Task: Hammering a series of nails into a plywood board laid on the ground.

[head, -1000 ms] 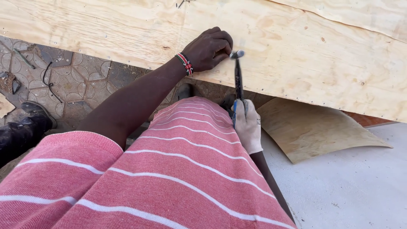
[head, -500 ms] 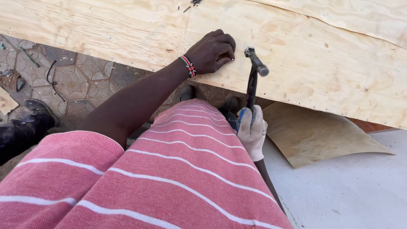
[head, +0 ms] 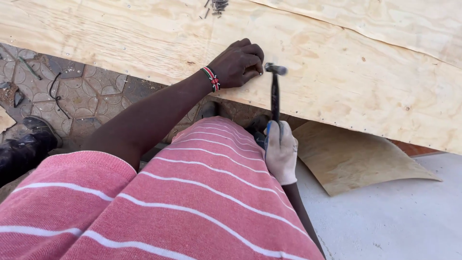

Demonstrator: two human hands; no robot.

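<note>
While the left hand [head: 239, 62] rests knuckles-up on the plywood sheet [head: 337, 72], its fingers are curled in and pinched together at the tips, near the sheet's lower edge; what they pinch is too small to make out. A beaded wristband [head: 211, 79] sits on the left wrist. Right hand [head: 280, 151], in a pale work glove, is closed around the handle of a hammer [head: 275, 96]. Hammer stands roughly upright; its head is just beside the left fingertips, to their right, and is slightly blurred. Cannot tell whether the head touches the sheet.

Beyond the left hand, at the far edge of the sheet, lies a small heap of nails [head: 216, 6]. A row of driven nail heads runs along the sheet's lower edge on both sides of the hands. To the right of the gloved hand, under the sheet, a thinner curved board [head: 356, 154] lies on the grey floor [head: 399, 216]. Left of the left arm: patterned paving [head: 82, 96] and a black boot [head: 29, 144].
</note>
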